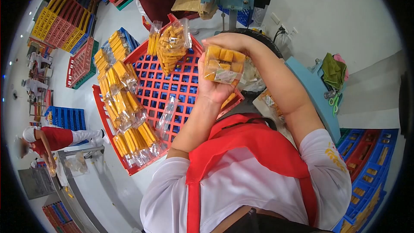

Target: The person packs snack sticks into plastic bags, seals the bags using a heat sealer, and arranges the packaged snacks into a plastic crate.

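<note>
The left hand [209,89] grips the clear, labelled pack [224,64] from its 6 o'clock side, probably to bear its weight; the right hand [227,40] bends over the 12 o'clock edge, perhaps steadying it, though its grip is unclear. Toward 8 o'clock, the red crate [103,114] carries bagged sticks [125,105] in rows, likely to save space.

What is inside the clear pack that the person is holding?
Yellow blocks show through the clear pack. A pale label covers part of the side facing the camera, so what lies directly behind it cannot be seen.
</note>
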The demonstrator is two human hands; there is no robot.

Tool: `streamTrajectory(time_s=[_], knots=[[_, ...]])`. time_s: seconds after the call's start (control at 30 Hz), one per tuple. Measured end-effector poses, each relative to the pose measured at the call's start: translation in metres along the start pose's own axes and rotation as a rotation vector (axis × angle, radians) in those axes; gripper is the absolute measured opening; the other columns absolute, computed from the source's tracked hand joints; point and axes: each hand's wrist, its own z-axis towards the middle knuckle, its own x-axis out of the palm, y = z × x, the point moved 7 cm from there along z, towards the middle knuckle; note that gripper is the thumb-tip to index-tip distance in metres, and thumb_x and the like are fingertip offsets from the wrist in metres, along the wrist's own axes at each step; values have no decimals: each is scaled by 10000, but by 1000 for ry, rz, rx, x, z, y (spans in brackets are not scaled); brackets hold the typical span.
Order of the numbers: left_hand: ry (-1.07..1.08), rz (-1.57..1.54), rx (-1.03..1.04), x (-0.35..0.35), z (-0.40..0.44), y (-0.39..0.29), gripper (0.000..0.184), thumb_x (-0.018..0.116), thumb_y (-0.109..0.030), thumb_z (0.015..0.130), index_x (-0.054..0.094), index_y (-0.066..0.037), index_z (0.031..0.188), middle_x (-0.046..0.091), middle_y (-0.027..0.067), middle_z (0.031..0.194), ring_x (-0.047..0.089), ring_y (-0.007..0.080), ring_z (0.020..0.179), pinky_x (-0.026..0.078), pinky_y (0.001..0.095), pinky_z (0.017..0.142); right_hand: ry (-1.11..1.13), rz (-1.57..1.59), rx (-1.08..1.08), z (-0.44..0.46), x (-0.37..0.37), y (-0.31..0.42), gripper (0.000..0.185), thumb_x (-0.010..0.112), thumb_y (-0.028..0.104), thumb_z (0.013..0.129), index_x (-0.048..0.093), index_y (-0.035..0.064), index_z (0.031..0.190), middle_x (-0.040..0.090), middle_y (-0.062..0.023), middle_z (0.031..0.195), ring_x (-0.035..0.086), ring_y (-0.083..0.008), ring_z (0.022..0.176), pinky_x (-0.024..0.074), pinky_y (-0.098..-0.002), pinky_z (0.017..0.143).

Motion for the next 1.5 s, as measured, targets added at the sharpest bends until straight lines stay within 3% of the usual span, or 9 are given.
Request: streamTrajectory(time_s=[0.3,0.43,0.53,0.63,0.77,0.87,1.1,1.37,1.5], knots=[[11,-21,-6,3,1,5,405,413,-382,827,485,-92,1101,499,129,1108,478,322,1015,409,455,872,-60,1,-13,-15,-1,11,349,485,385,829,560,47,789,545,14,729,482,-63,620,410,-235,551],[78,46,-105,1,-4,4,455,391,-429,820,479,-97,1120,527,104,1080,512,280,976,438,420,816,-222,-111,-332,-25,-15,27,330,510,347,818,564,60,972,545,-10,859,494,-70,749,413,-221,628],[217,236,-209,5,-25,-11,532,353,-482,818,439,-84,1161,530,111,1087,532,296,952,460,439,767,-344,-6,-217,-23,-58,12,465,569,275,788,430,69,1181,542,-21,864,504,-99,754,405,-201,658],[310,321,-291,-4,-41,-40,584,325,-494,823,377,-68,1218,476,158,1152,499,391,972,478,459,726,35,110,-327,-18,-34,15,675,669,333,698,378,19,1221,538,-21,816,492,-81,671,392,-192,595],[142,159,-123,-17,-65,-63,569,293,-461,841,348,-52,1233,411,222,1205,450,462,1013,512,416,648,223,127,-280,7,7,7,558,585,277,779,362,27,1225,538,-18,799,495,-75,712,370,-176,614],[262,241,-121,-21,-90,-73,561,325,-445,836,351,-50,1233,412,215,1208,437,419,1055,483,397,696,-291,-118,-343,24,7,0,387,586,213,779,483,51,1115,553,3,783,520,-64,667,377,-167,562],[-13,74,161,-74,-143,-76,526,377,-417,847,366,-68,1241,401,184,1232,361,344,1156,249,435,989,444,15,-85,37,84,-32,97,591,139,760,562,47,749,537,22,653,490,-55,579,400,-188,538],[-173,110,559,-220,-195,-136,828,227,-711,735,368,-64,1232,407,187,1222,376,365,1142,328,509,915,288,-39,-59,34,123,-89,97,579,104,756,566,11,733,548,-3,662,498,-72,610,396,-205,573],[-599,543,187,-295,-169,-133,639,444,-548,786,387,-72,1209,477,106,1139,529,213,864,467,381,704,260,31,2,30,137,-131,109,569,106,762,564,10,712,531,0,636,485,-68,588,403,-211,560]])
